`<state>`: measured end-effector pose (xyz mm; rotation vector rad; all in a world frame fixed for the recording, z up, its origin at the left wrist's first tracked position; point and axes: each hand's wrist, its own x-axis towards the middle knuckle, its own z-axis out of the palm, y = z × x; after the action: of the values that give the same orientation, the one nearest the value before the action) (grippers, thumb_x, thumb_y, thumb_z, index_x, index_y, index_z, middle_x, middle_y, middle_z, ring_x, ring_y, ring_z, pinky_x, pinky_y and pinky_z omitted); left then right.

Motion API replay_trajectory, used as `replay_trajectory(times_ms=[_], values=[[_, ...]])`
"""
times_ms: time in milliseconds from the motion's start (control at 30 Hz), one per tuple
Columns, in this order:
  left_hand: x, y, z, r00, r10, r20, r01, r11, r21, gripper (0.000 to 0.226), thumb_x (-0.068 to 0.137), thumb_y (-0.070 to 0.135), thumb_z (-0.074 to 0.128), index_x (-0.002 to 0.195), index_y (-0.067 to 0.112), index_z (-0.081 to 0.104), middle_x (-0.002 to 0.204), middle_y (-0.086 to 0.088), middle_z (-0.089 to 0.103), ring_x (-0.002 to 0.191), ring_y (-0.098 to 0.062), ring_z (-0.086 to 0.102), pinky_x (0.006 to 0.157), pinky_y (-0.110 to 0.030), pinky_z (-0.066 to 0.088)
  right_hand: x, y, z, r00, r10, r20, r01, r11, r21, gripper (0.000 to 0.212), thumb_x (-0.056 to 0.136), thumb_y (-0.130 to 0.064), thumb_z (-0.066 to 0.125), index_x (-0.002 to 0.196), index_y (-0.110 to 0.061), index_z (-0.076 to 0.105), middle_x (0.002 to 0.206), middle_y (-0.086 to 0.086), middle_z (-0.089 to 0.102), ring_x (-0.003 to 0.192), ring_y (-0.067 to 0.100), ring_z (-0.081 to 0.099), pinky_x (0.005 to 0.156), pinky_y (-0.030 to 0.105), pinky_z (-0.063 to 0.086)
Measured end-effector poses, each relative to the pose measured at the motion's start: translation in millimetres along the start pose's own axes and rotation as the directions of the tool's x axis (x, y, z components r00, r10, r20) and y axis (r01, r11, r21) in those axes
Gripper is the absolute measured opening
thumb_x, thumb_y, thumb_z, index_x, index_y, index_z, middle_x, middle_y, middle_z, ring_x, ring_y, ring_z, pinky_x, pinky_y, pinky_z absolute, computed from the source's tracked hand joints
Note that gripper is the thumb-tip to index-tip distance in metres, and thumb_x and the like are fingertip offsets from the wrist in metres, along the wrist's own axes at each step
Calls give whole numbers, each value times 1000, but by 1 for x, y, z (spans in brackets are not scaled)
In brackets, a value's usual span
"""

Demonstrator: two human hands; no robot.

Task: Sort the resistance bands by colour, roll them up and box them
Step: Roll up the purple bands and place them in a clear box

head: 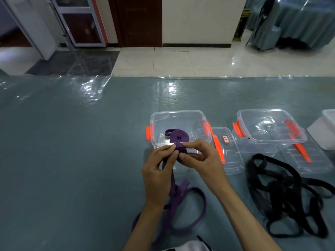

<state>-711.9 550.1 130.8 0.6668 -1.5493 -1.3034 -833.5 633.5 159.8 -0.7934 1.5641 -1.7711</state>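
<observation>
A small purple roll (181,150) is pinched between the fingers of my left hand (159,169) and my right hand (201,158), just in front of a clear box (178,115) with orange clips. The band's loose purple tail (183,200) hangs down from my left hand and loops over the table. Inside that box lies a rolled purple band (178,137). A tangle of black bands (282,194) is spread on the table to the right, in front of a second clear box (268,127) that holds no bands.
Two clear lids lie flat: one (228,154) between the boxes with a small label, one (308,158) under the right box. A white container (324,129) stands at the far right. The table wears a teal cloth (72,160) under clear plastic.
</observation>
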Motion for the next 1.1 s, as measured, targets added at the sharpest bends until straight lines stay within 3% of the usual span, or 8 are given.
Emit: replay_trajectory(times_ms=[133, 233, 400, 500, 633, 800, 967, 1100], values=[[-2, 2, -2, 991, 129, 24, -131, 986, 105, 21, 94, 18, 71, 114, 15, 75, 113, 8, 76, 109, -16, 73, 95, -28, 58, -1, -3, -1, 999, 16, -32, -16, 1000, 9, 29, 76, -14, 82, 99, 0, 70, 102, 12, 78, 97, 31, 77, 85, 49, 63], [-9, 2, -4, 1000, 30, -4, -30, 998, 55, 19, 93, 21, 73, 110, 14, 74, 106, 10, 76, 102, -18, 75, 90, -33, 61, 2, -6, -5, 998, -52, -38, 46, 989, -140, 24, 74, -20, 85, 93, -8, 76, 97, 6, 78, 97, 24, 76, 83, 43, 64], [-5, -3, -5, 994, -55, 92, 62, 995, -77, 32, 86, 13, 81, 116, 9, 70, 115, -3, 74, 111, -31, 71, 96, -43, 60, 0, -7, 0, 996, -76, -42, 75, 997, -35, 20, 85, -6, 76, 105, -10, 76, 99, 6, 79, 95, 24, 77, 74, 31, 63], [0, -4, -7, 988, -100, 117, 117, 983, -140, 33, 85, 5, 80, 116, 6, 72, 116, -11, 74, 114, -35, 70, 99, -49, 58, 0, -3, 2, 997, -43, -61, 45, 999, 30, 12, 86, -4, 76, 98, -5, 73, 98, 8, 78, 97, 26, 76, 77, 32, 62], [2, 1, -13, 985, -88, 151, 110, 984, -140, 33, 85, 7, 79, 117, 9, 75, 116, -6, 77, 112, -29, 73, 97, -44, 60, 4, -6, 2, 994, -79, -74, 76, 996, -48, 23, 72, -14, 84, 85, -3, 70, 98, 11, 77, 99, 23, 75, 79, 30, 61], [-1, 6, -16, 983, -153, 104, 164, 980, -114, 36, 85, 10, 81, 120, 11, 73, 113, -5, 78, 108, -28, 74, 94, -36, 61, 3, -9, 3, 988, -153, -3, 152, 985, -85, 23, 84, -2, 80, 105, -9, 75, 105, 8, 77, 102, 28, 75, 87, 42, 62], [3, 11, -22, 986, -164, 37, 167, 977, -133, 36, 84, 7, 81, 118, 15, 74, 112, -5, 77, 106, -23, 75, 91, -28, 60, -1, -13, 16, 986, -166, 15, 167, 978, -129, 18, 77, -19, 83, 93, -17, 73, 102, -7, 75, 105, 19, 73, 86, 33, 62], [-3, 21, -20, 979, -202, -17, 193, 955, -225, 33, 81, 11, 83, 111, 9, 70, 103, -9, 77, 97, -30, 76, 86, -34, 63, 0, -23, 18, 976, -212, 40, 216, 959, -182, 23, 75, -22, 85, 93, -25, 72, 97, -9, 74, 99, 21, 74, 86, 39, 63]])
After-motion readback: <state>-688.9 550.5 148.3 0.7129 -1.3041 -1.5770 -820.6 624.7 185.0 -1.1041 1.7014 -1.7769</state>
